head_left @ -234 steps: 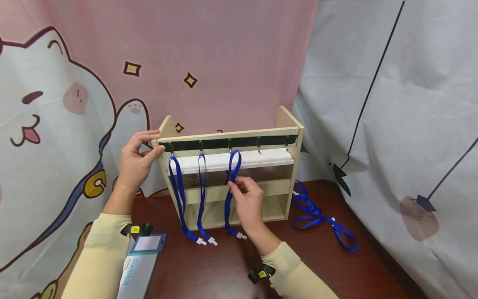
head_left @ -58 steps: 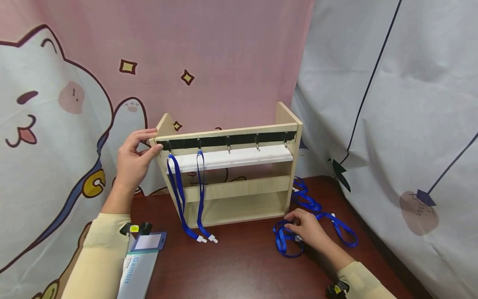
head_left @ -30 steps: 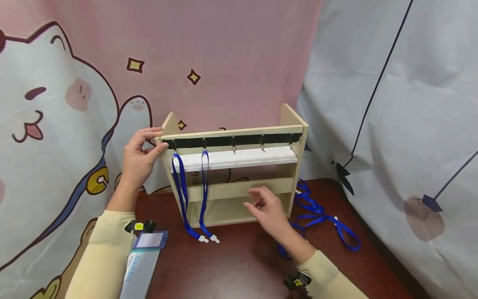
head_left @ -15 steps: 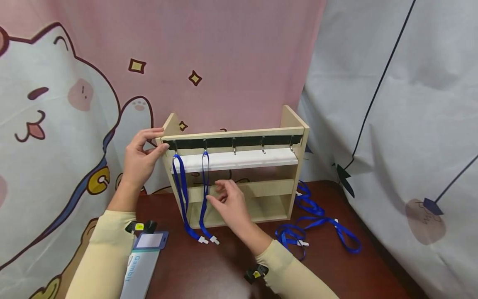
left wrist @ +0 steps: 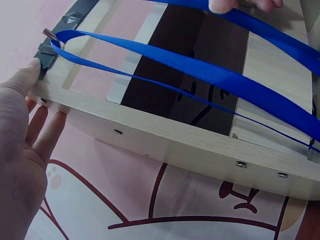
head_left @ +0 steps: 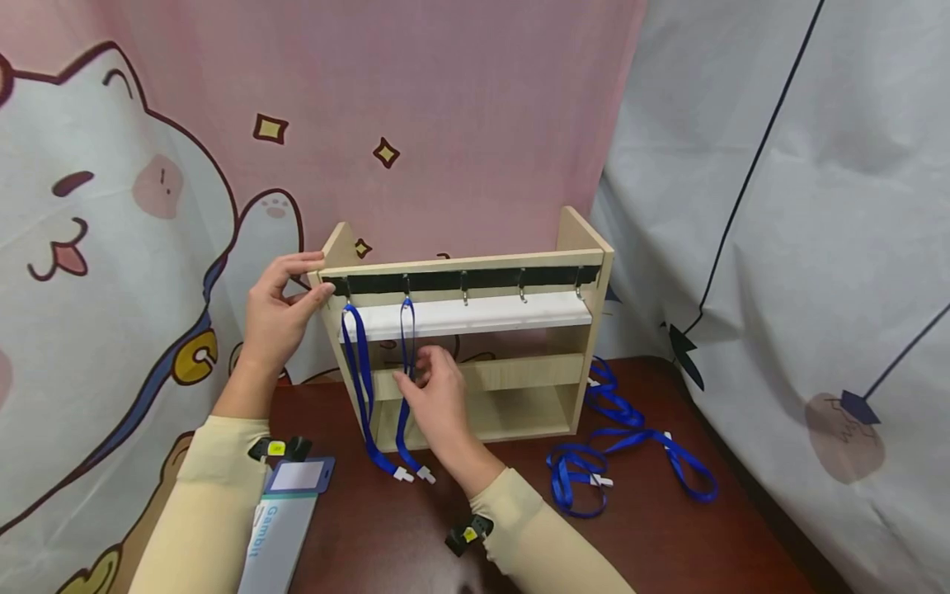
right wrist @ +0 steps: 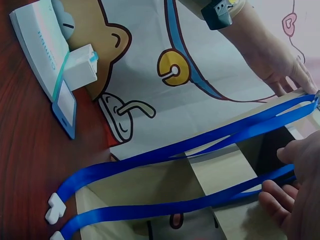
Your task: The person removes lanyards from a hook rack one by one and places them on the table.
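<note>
My left hand (head_left: 279,312) grips the upper left corner of a small wooden rack (head_left: 482,262), thumb on the front edge and fingers on the side panel. Two blue lanyards hang from its first two hooks: the outer lanyard (head_left: 361,363) at far left and the second lanyard (head_left: 403,429) beside it, white clips down at the table. My right hand (head_left: 443,404) is at the second lanyard. In the right wrist view, the strap (right wrist: 240,187) passes between its thumb and bent fingers, which stand apart. The left wrist view shows right fingertips (left wrist: 222,5) right at the strap.
Three hooks to the right, such as the middle hook (head_left: 465,295), bear nothing. Loose blue lanyards (head_left: 579,474) lie on the dark red table (head_left: 386,544) right of the rack. At left, a blue badge holder (head_left: 300,476) lies on a white box (head_left: 278,536).
The third lanyard, earlier held at the middle hook, now lies on the table at right. From there my right hand has moved left to the second lanyard. My left hand stays at the corner.
</note>
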### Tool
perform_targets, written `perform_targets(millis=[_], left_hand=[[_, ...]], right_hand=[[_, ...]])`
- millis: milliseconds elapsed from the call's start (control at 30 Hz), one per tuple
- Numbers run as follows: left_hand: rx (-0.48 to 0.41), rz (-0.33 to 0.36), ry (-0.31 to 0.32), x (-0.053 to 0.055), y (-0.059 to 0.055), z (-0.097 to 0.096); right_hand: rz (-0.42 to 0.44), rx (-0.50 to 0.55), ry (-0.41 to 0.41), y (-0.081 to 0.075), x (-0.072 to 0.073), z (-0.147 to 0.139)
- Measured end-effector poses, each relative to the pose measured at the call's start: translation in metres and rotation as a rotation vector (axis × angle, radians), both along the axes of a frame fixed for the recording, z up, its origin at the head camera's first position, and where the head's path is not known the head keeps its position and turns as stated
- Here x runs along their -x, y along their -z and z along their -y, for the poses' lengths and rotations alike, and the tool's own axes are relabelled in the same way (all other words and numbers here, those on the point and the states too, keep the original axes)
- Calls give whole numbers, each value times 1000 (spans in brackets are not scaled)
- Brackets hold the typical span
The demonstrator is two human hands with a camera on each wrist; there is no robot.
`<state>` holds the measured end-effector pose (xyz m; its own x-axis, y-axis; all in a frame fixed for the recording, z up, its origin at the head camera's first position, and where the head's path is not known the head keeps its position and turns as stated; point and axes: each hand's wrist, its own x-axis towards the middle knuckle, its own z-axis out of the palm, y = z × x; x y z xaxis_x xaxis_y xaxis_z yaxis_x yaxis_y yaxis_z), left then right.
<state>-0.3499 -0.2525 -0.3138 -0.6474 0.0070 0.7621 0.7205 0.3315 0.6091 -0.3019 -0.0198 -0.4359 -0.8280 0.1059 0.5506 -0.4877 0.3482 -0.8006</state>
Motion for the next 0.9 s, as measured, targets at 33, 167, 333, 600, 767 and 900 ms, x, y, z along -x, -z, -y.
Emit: perform_targets(millis=[33,167,333,600,767,900], left_hand=[[3,2,-6,0,0,0],[11,6,-17,0,0,1],[13,-1,-13,-1,-1,0],[14,0,-15,0,-2,-1],[18,-4,-21,1,-2,-1],[22,-2,-25,1,-2,0]], right_hand=[[0,-1,12,0,0,2],[4,5,55,2,2,6],[-7,5,81,5,4,10],[-55,32,80,5,6,11],[-100,65,48,2,7,9],[-146,72,22,-4,6,5]])
